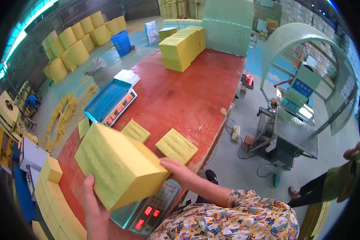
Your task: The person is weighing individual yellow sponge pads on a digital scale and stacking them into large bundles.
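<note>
A thick yellow paper stack [118,162] is tilted between my two hands, above the red table's near end. My left hand [95,202] grips its lower left side, thumb up along the face. On the opposite side, my right hand [176,168] presses against the right end, and some of its fingers are hidden behind the stack. Partly under the stack is a digital scale [152,212] with lit red figures. Two thin yellow paper pads [177,146] [136,131] lie flat just beyond it.
A second scale with a blue tray [112,100] stands at the table's left edge. Large yellow stacks [180,48] sit at the far end of the red table [168,94]. More yellow blocks [54,200] are piled at left. A machine [288,128] and a person [336,180] are at right.
</note>
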Demonstrator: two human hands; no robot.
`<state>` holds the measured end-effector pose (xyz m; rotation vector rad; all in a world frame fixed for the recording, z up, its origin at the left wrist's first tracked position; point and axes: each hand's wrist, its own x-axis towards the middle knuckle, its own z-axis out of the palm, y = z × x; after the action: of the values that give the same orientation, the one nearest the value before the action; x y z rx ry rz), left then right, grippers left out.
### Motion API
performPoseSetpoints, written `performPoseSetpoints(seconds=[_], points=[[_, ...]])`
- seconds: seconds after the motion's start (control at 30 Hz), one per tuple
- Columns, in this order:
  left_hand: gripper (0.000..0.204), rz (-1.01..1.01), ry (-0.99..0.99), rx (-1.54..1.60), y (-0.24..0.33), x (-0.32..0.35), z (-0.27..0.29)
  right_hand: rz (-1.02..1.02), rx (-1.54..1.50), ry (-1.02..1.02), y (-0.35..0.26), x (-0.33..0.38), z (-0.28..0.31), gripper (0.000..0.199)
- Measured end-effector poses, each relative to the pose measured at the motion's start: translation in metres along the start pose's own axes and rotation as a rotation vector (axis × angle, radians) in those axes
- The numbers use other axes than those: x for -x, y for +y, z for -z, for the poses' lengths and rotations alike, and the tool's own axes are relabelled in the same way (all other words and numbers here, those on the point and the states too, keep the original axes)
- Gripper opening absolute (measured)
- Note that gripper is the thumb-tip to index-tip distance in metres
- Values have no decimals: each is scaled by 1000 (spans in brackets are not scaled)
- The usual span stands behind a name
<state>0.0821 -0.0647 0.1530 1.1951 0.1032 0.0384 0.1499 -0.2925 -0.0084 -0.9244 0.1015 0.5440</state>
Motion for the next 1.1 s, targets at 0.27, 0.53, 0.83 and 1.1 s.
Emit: performPoseSetpoints(seconds=[0.27,0.53,0.83,1.1], points=[[59,109,113,149,-94,-171,-126,131,86,49,-129,-140,152,38],[58,313,190,259,-179,-378,-210,-42,283,78,-251,-289,283,44],[64,393,177,11,-174,-576,-252,1093,1163,617,-314,-404,308,30],[62,163,195,-5,-186,-587,-266,639,1075,158,-303,-394,305,26]])
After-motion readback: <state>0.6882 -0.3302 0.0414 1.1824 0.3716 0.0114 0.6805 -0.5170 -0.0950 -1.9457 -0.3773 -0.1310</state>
